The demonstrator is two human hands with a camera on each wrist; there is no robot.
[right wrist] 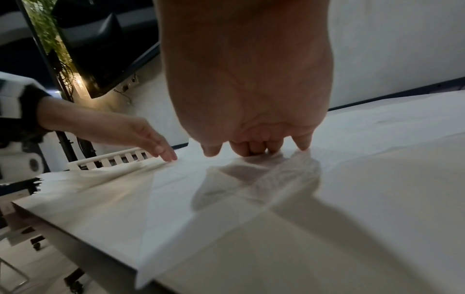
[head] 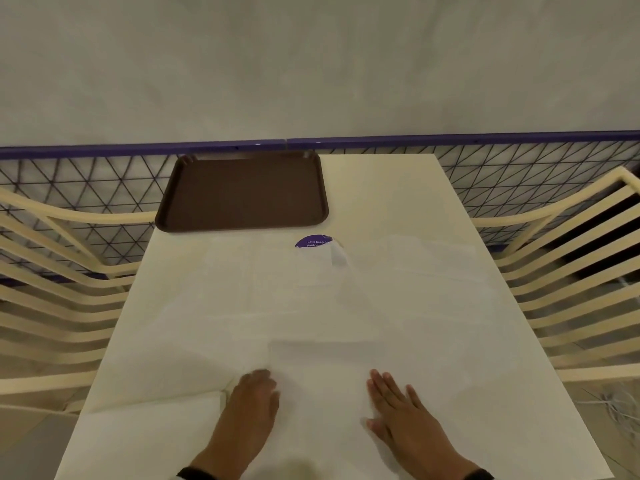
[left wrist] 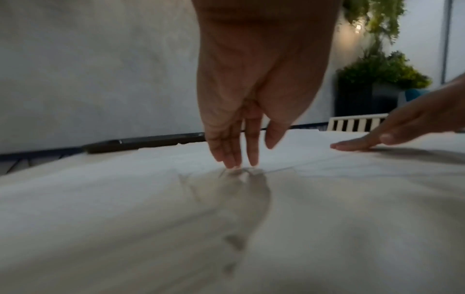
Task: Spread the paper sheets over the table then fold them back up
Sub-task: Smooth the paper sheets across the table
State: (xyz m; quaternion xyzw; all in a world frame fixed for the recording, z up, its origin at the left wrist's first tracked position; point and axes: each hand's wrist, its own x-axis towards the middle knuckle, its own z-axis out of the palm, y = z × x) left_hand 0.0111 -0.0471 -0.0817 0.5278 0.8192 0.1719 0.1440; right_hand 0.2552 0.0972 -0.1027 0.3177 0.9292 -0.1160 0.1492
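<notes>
A person is leaning over a cream rectangular table [head: 408, 202], working with thin white paper sheets [head: 311, 306] that are lying spread and overlapping across most of its surface. The left hand [head: 251, 400] is reaching down with straight fingers [left wrist: 230, 157], and their tips are touching a small wrinkle in the paper near the front edge. It is gripping nothing. The right hand [head: 398, 407] is lying flat, palm down, fingers spread slightly, pressing the paper against the table and holding nothing either.

Judging from the layout, the spreading is looking nearly finished, and the folding is not yet started.

What could go wrong: the paper is looking very light, so a sliding palm could be dragging one sheet over another or bunching it. The ridge under the left fingertips could be turning into a crease or a tear if pressed hard. One corner near the purple round sticker [head: 313, 241] is already curling up.

Counted: two hands, one dark brown plastic tray [head: 242, 192] sitting at the far left of the table, one sticker, two cream slatted chairs [head: 52, 271], one on each side. The sheets are overlapping too faintly for a sure count; several at least.
</notes>
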